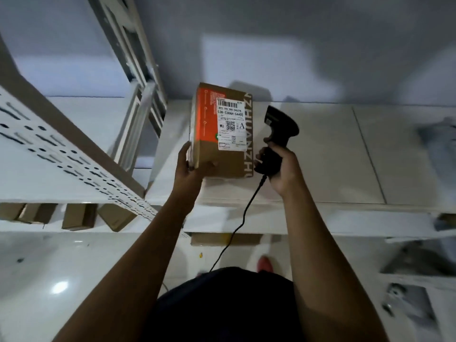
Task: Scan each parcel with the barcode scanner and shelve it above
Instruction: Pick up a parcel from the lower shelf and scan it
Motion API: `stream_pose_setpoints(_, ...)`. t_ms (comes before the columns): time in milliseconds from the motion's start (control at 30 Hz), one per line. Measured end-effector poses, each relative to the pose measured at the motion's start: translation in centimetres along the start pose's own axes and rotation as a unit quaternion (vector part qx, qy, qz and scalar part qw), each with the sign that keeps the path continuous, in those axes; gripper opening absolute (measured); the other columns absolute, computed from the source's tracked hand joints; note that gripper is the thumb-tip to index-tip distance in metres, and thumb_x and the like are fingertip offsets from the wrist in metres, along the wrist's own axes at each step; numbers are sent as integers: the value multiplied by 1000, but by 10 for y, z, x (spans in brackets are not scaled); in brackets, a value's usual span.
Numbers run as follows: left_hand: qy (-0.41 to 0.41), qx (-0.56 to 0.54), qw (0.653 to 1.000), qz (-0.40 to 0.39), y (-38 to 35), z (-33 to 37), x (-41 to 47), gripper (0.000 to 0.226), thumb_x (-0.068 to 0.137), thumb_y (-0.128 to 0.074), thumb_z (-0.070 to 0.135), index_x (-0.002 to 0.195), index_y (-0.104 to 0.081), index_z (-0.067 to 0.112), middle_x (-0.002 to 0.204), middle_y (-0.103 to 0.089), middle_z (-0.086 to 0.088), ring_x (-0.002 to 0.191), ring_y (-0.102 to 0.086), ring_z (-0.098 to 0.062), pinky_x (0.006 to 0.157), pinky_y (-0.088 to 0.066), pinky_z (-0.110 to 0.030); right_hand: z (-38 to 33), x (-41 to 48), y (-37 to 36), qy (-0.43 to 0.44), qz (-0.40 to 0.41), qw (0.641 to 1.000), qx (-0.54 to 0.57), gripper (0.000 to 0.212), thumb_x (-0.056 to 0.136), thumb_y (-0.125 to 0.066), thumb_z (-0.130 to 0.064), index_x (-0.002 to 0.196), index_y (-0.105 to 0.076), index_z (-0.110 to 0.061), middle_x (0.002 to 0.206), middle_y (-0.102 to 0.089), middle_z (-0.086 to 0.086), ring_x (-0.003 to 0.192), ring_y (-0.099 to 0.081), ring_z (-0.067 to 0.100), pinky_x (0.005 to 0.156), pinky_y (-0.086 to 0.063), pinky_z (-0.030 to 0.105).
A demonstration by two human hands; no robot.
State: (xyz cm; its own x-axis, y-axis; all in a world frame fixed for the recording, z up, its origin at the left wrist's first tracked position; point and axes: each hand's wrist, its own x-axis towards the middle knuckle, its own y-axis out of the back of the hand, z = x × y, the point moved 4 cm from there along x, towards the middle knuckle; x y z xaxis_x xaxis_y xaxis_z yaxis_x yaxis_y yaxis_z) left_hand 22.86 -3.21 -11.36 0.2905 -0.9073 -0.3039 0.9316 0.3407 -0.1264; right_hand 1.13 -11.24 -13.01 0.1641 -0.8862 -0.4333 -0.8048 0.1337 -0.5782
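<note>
Brown cardboard parcel [222, 134] in the grip of the left hand [191, 166]; right hand [282, 167] grip holding black corded barcode scanner [281, 124] just beside the parcel: scanning apparently in hand, shelving outstanding.

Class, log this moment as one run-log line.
left hand: holds parcel, label facing camera | right hand: grips scanner beside parcel | parcel: over shelf

One head-worn wide-angle camera only. It faces forward and steeply down, close over the white shelf [320, 149], with floor [74, 267] and the wearer's torso [222, 307] at bottom.
</note>
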Motion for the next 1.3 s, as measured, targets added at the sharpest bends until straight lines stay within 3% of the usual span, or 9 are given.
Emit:
stream_pose_setpoints(67, -30, 23, 999, 6, -10, 3, 3, 77, 86, -75, -3, 141, -37, 35, 128, -58, -8, 107, -63, -17, 64, -53, -10, -18, -5, -2, 6, -21, 1000, 15, 10, 98, -57, -10, 107, -60, -7, 77, -58, 9, 68, -59, 23, 64, -47, 34)
stream_pose_setpoints(167, -73, 48, 996, 15, -23, 6, 8, 81, 81, -79, -6, 140, -38, 32, 126, -58, -7, 105, -64, -12, 69, -56, -12, -38, -10, -10, -10, -20, 998, -54, 7, 94, -62, -12, 99, -65, -7, 72, -57, 8, 61, -56, 20, 61, -48, 32)
stream_pose_setpoints(267, -95, 78, 992, 33, -31, 3, 11, 85, 73, -88, 3, 142, -45, 29, 133, -55, -8, 116, -64, -19, 78, -63, -27, -47, -11, -14, -34, -6, 988, -152, 7, 92, -66, -13, 94, -68, -6, 64, -59, 5, 54, -55, 18, 57, -47, 30)
stream_pose_setpoints(400, -89, 111, 988, 65, -30, -4, 21, 96, 61, -91, 27, 144, -46, 41, 144, -50, -9, 128, -58, -31, 90, -62, -50, -54, -12, -16, -27, 13, 974, -225, 12, 91, -68, -10, 96, -70, 0, 66, -63, 12, 53, -57, 22, 57, -48, 32)
stream_pose_setpoints(533, -100, 110, 987, 57, -36, -1, 25, 93, 66, -89, 32, 147, -45, 42, 146, -47, -9, 128, -57, -31, 90, -63, -48, -75, -11, -24, -30, 0, 977, -213, 16, 91, -71, -15, 93, -70, 1, 76, -68, 23, 53, -59, 27, 57, -53, 33)
stream_pose_setpoints(633, -95, 94, 990, 49, -36, -2, 24, 92, 73, -86, 30, 153, -42, 39, 150, -45, -9, 132, -55, -31, 90, -63, -36, -91, -13, -31, -31, -4, 974, -226, 17, 92, -70, -14, 83, -66, 0, 74, -68, 24, 52, -62, 29, 59, -56, 36)
stream_pose_setpoints(800, -115, 44, 992, 29, -40, 4, 23, 80, 86, -81, 16, 155, -43, 26, 145, -54, -6, 128, -60, -22, 88, -61, -28, -109, -12, -32, -28, 14, 973, -230, 22, 91, -72, -18, 93, -63, 2, 75, -71, 25, 58, -67, 31, 65, -61, 42)
stream_pose_setpoints(967, -109, 37, 993, 37, -41, 4, 23, 85, 79, -85, 29, 154, -44, 28, 144, -57, -4, 126, -63, -19, 93, -61, -34, -119, -17, -34, -37, 4, 969, -246, 26, 92, -72, -21, 97, -63, 3, 74, -70, 27, 62, -69, 33, 72, -63, 50)
stream_pose_setpoints(1300, -102, 35, 994, 31, -35, -1, 28, 87, 77, -88, 26, 153, -45, 28, 139, -63, -3, 122, -65, -20, 99, -60, -42, -132, -32, -43, -41, 2, 965, -259, 26, 93, -71, -23, 96, -60, 1, 72, -69, 24, 59, -68, 32, 63, -61, 43)
